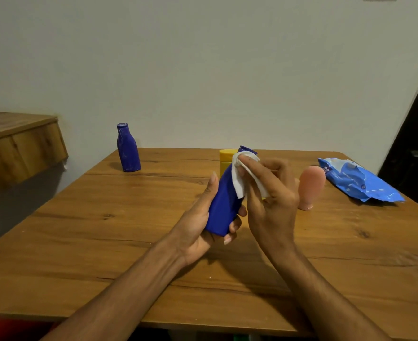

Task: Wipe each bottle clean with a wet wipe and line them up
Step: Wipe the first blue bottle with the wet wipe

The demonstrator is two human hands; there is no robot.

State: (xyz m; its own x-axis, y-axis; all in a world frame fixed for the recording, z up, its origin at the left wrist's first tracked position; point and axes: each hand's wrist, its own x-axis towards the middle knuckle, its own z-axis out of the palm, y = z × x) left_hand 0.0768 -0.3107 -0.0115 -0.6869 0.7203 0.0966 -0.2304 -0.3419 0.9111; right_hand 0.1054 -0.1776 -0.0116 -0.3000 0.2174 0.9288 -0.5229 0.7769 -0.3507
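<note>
My left hand (198,225) grips the lower part of a blue bottle (223,205), held tilted above the table's middle. With straight fingers, my right hand (271,200) presses a white wet wipe (238,178) against the bottle's upper side and neck. A second blue bottle (128,148) stands upright at the table's far left. Behind the held bottle, a yellow bottle (226,159) is partly hidden. A pink bottle (311,185) stands just right of my right hand.
A blue wet-wipe pack (357,179) lies at the far right of the wooden table (104,230). A wooden shelf (18,143) juts out at the left. The wall runs behind the table, and a dark door stands at the right.
</note>
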